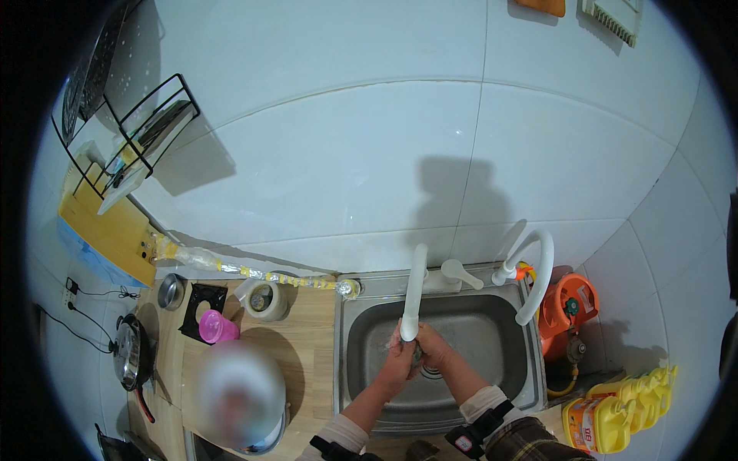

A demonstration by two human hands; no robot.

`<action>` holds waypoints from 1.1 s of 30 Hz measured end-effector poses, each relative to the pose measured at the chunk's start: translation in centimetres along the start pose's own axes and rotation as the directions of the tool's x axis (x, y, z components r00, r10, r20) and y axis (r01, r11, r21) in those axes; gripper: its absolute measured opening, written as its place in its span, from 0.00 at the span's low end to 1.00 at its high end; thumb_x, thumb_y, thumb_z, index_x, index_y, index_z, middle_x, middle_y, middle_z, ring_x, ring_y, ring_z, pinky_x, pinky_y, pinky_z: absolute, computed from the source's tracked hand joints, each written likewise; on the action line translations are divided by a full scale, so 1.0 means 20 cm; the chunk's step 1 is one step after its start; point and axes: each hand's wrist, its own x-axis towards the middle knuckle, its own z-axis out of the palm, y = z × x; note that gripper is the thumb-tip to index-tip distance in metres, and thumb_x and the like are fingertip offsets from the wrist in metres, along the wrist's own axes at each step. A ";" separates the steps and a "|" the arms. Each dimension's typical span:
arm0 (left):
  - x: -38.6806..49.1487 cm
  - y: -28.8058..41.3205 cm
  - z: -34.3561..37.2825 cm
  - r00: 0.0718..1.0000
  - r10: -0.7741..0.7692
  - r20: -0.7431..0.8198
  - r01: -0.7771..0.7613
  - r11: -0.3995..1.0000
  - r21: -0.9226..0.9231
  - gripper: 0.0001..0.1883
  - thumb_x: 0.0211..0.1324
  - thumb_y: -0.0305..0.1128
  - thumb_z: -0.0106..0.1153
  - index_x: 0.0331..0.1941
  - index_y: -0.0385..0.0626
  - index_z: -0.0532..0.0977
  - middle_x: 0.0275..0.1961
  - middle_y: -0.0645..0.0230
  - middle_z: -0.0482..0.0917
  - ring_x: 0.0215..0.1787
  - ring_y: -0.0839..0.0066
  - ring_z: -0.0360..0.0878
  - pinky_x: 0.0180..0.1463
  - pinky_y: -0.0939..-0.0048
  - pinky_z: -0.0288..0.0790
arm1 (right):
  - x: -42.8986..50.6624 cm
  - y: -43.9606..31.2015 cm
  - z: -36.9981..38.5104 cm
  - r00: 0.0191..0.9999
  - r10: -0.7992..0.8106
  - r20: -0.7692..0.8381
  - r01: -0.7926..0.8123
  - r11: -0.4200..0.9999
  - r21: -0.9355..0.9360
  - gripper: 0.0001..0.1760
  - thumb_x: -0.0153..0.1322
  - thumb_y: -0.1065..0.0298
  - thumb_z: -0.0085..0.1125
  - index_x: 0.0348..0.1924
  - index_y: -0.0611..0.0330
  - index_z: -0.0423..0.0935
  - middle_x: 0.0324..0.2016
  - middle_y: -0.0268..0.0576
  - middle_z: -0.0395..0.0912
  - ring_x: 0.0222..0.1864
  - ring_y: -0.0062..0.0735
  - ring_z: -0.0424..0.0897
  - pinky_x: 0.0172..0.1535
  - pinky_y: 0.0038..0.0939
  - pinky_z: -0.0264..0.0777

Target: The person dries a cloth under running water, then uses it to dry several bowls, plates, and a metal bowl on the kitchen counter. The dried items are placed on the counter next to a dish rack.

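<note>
Both of my hands are together beneath the spout of a white faucet, over a stainless steel sink basin. Between them is a small dark greenish thing, mostly covered by fingers, so its kind is unclear. My left hand grips it from the left, and my right hand closes on it from the right. Some clear wetness shows by the left fingers. Below the hands lies the basin's drain. The faucet's lever handle is just right of the spout.
A second curved white spout rises at the sink's right corner. Beyond stand an orange gas cylinder and yellow jugs. Leftward, the wooden counter bears a pink cup, tape roll, steel bowl and lidded pan.
</note>
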 end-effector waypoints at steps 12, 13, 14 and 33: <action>0.11 -0.16 -0.13 0.978 0.193 -0.084 -0.072 0.683 0.727 0.20 0.63 0.45 0.40 0.46 0.39 0.67 0.24 0.56 0.74 0.29 0.61 0.75 0.33 0.63 0.68 | 0.13 0.18 -0.06 0.914 -0.173 -0.366 -0.089 0.796 -0.599 0.14 0.67 0.59 0.46 0.37 0.60 0.72 0.31 0.53 0.74 0.36 0.52 0.73 0.39 0.41 0.66; 0.11 -0.16 -0.15 0.966 0.242 -0.088 -0.049 0.510 0.859 0.21 0.62 0.46 0.42 0.45 0.39 0.68 0.22 0.56 0.74 0.26 0.59 0.75 0.33 0.63 0.68 | 0.11 0.15 -0.05 0.903 -0.259 -0.343 -0.098 0.654 -0.751 0.14 0.66 0.62 0.46 0.40 0.60 0.72 0.34 0.57 0.74 0.38 0.56 0.73 0.41 0.43 0.66; 0.12 -0.15 -0.18 0.972 0.205 -0.118 -0.018 0.561 0.828 0.22 0.61 0.47 0.43 0.45 0.38 0.69 0.24 0.57 0.75 0.26 0.61 0.75 0.33 0.64 0.68 | 0.08 0.12 -0.05 0.886 -0.321 -0.336 -0.128 0.526 -0.841 0.13 0.66 0.63 0.47 0.40 0.60 0.72 0.34 0.56 0.75 0.38 0.56 0.74 0.41 0.43 0.66; 0.11 -0.04 -0.09 0.975 -0.205 -0.082 0.089 0.706 -0.703 0.20 0.63 0.49 0.38 0.38 0.43 0.70 0.36 0.66 0.74 0.40 0.70 0.73 0.44 0.63 0.68 | 0.04 0.21 0.07 0.815 -0.470 -0.339 -0.041 0.536 -0.843 0.25 0.64 0.47 0.50 0.38 0.62 0.73 0.33 0.54 0.75 0.39 0.50 0.74 0.44 0.43 0.64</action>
